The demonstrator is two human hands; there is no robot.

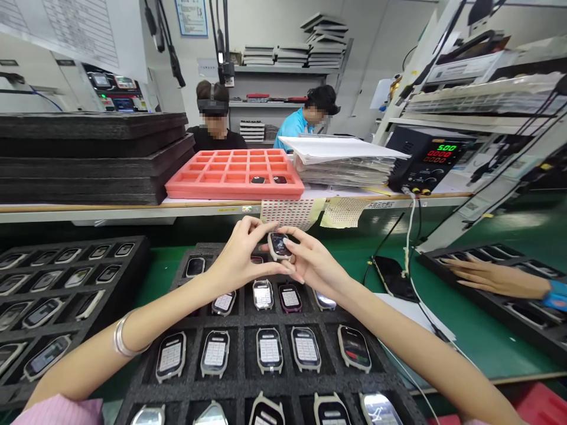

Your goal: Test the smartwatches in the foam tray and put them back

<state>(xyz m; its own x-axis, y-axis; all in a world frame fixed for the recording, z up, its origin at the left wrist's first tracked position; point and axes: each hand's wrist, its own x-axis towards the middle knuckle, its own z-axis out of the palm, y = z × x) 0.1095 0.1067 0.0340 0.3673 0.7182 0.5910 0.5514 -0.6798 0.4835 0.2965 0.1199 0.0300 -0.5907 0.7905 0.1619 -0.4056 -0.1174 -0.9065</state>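
Observation:
Both of my hands meet above the far end of a black foam tray (241, 378) full of small watch-like devices with light rims. My left hand (241, 257) and my right hand (310, 262) pinch one such device (279, 245) between their fingertips, its dark face towards me. Several devices lie in the tray's pockets below my forearms, some with white labels on their faces. A silver bracelet circles my left wrist.
A second black tray (57, 295) of devices lies at the left. A red compartment tray (234, 174) sits on the raised shelf beside stacked papers (345, 159) and a power supply (423, 162). Another person's hand (491, 277) rests on a tray at the right. Two people sit opposite.

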